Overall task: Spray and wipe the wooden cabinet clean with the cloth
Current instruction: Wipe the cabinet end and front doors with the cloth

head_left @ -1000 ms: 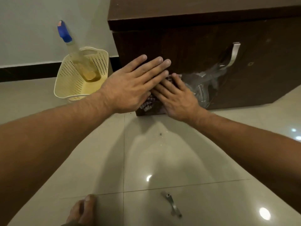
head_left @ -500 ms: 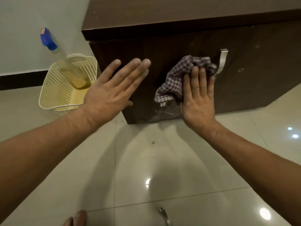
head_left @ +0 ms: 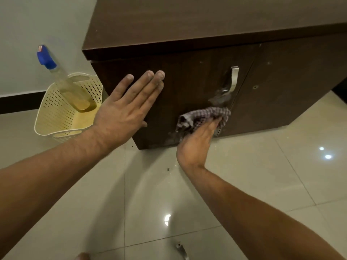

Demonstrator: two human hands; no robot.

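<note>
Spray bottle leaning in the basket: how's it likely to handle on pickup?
Spray bottle looks rigid plastic, probably light: liquid shows only near its base. It leans on the basket rim, so it likely tips if nudged; the basket may slide.

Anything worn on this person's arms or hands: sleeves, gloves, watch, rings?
No. Left forearm and right forearm are bare to the frame edge, no sleeve in view. The left hand and right hand are ungloved, with no watch, band or ring visible.

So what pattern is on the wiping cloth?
Dark grey and white checks, on the crumpled cloth; head view.
</note>
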